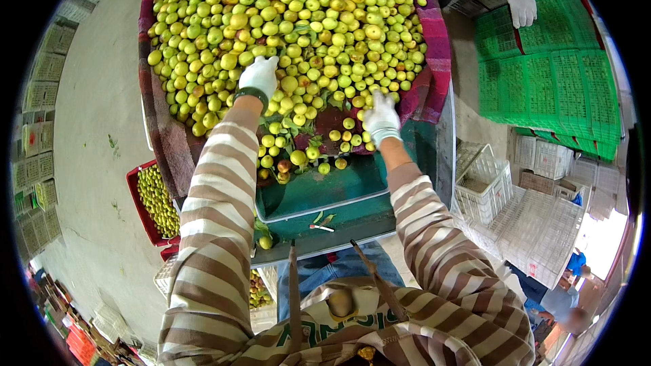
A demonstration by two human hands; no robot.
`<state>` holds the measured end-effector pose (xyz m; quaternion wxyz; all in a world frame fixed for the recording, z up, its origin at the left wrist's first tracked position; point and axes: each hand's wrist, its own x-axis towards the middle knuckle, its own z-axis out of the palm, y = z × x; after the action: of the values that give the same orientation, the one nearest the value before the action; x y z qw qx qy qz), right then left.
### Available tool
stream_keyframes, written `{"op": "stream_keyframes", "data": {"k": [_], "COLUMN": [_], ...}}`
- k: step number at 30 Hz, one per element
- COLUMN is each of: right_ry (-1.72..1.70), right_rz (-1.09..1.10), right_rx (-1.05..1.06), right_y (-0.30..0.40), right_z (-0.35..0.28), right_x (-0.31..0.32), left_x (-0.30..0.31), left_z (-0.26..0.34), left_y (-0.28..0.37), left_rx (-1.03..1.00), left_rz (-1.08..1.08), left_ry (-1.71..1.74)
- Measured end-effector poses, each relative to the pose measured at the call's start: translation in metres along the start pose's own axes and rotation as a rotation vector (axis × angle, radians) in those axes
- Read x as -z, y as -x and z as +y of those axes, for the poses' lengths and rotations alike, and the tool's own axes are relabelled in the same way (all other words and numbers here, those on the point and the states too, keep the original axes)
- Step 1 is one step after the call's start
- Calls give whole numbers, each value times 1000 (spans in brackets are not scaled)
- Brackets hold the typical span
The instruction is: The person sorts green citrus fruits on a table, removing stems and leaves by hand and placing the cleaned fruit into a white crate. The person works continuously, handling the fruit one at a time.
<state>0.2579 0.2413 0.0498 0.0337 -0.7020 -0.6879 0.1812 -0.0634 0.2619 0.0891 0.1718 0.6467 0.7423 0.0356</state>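
Note:
A large heap of small round yellow-green fruit [305, 15], some with brown blush, spreads over a sloped table lined with a plaid blanket [435, 61]. My left hand [259, 80], in a white glove, reaches into the middle of the heap. Its fingers curl down on the fruit, and whatever lies under the palm is hidden. Lower and to the right, my right hand [382, 116], also gloved, touches fruit at the heap's edge with its fingers apart. Between my arms, loose fruit and leaves lie near a green tray surface [320, 188].
A red crate [135, 188] full of fruit stands left of the table. White plastic crates [483, 188] and green crates [549, 76] are stacked at right. Another person's gloved hand [520, 2] hangs over the green stack. A small white stick [322, 227] lies on the near ledge.

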Motion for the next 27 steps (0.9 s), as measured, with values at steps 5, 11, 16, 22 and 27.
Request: {"op": "stream_keyframes", "data": {"k": [5, 11, 16, 22, 27], "right_ry": [76, -365, -151, 192, 183], "right_rz": [-451, -70, 218, -112, -229], "right_rx": [-8, 139, 23, -105, 25], "right_y": [61, 30, -81, -86, -25], "right_z": [-64, -6, 61, 17, 6], "right_x": [-14, 16, 52, 34, 17], "left_x": [-30, -46, -47, -46, -77], "left_z": [5, -34, -80, -44, -13], "left_y": [45, 118, 155, 144, 157], "left_rx": [-8, 139, 447, 501, 412], "left_rz": [-74, 124, 243, 75, -113], "left_ry": [-1, 170, 173, 151, 46]}}
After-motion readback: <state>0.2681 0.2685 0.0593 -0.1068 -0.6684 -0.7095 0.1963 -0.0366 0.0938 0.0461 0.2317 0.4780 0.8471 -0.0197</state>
